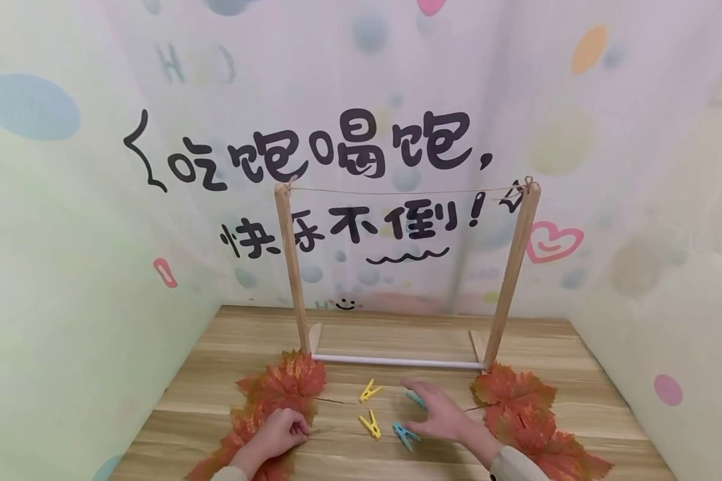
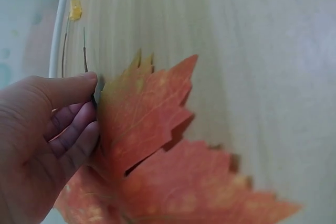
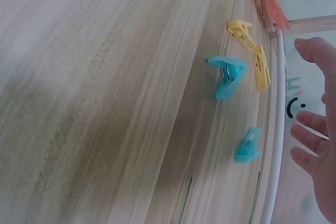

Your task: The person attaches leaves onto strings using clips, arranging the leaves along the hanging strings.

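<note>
My left hand [image 1: 279, 433] pinches the thin stem of a red-orange artificial maple leaf [image 2: 152, 119] between thumb and fingertips; the leaf lies among several others at the left. Over the tabletop, my right hand [image 1: 444, 413] is spread and holds nothing. Near it are two blue clothespins, a front one [image 1: 406, 435] and a back one [image 1: 416, 399], the latter partly hidden by the hand in the head view. Left of these lie two yellow clothespins, the nearer one [image 1: 370, 425] and the farther one [image 1: 370, 391].
Behind the clothespins stands a frame of two wooden posts [image 1: 513, 274] with a string [image 1: 397, 193] tied across the top and a white rod [image 1: 397, 361] at the bottom. More maple leaves [image 1: 523, 417] lie at the right. A printed curtain [image 1: 361, 287] closes off the back.
</note>
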The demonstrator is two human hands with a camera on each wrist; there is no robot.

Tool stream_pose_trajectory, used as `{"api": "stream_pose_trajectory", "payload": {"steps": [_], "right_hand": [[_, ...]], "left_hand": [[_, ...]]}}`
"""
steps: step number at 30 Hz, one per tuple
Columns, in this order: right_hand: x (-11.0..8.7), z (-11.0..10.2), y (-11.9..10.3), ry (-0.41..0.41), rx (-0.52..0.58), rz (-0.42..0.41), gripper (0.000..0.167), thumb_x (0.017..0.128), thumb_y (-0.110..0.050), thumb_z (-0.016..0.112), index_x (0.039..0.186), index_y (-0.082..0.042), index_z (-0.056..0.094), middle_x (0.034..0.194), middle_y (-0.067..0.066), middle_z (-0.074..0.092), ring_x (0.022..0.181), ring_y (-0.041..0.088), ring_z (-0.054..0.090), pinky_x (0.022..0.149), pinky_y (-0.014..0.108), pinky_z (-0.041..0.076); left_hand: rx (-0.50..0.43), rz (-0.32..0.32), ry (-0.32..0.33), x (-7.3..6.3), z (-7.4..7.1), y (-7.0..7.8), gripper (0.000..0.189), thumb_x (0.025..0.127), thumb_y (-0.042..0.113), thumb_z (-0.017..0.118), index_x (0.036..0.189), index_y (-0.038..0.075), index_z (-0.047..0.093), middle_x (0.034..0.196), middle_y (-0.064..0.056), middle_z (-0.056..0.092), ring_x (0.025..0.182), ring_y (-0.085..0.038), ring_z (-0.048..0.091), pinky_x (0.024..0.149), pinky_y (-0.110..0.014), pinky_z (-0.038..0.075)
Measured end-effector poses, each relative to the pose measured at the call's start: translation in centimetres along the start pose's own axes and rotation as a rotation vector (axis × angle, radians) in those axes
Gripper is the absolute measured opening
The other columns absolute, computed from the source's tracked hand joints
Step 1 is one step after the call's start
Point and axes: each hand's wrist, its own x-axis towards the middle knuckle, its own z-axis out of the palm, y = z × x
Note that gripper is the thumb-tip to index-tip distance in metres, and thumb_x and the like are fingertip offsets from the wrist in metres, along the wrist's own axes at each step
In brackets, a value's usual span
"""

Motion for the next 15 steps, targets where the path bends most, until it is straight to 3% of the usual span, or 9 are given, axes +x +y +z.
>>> {"api": "stream_pose_trajectory", "payload": {"steps": [6, 15], "right_hand": [[0.2, 0.6, -0.2, 0.007, 0.011, -0.008, 0.072, 0.073, -0.034, 0.073, 0.131, -0.004, 0.044, 0.126, 0.011, 0.053, 0.112, 0.029, 0.051, 0.089, 0.047, 0.043], [0.3, 1.5, -0.6, -0.025, 0.057, 0.033, 0.072, 0.074, -0.037, 0.072, 0.13, -0.002, 0.044, 0.128, 0.014, 0.05, 0.114, 0.033, 0.048, 0.091, 0.05, 0.04]], "left_hand": [[0.016, 0.005, 0.004, 0.3, -0.9, 0.5, 0.006, 0.073, 0.001, 0.07, 0.071, 0.005, 0.066, 0.064, 0.007, 0.06, 0.059, 0.002, 0.05, 0.053, -0.018, 0.045], [-0.043, -0.039, -0.01, 0.3, -2.2, 1.5, 0.006, 0.077, 0.0, 0.067, 0.074, 0.003, 0.063, 0.067, 0.004, 0.059, 0.061, 0.0, 0.051, 0.054, -0.02, 0.046]]}}
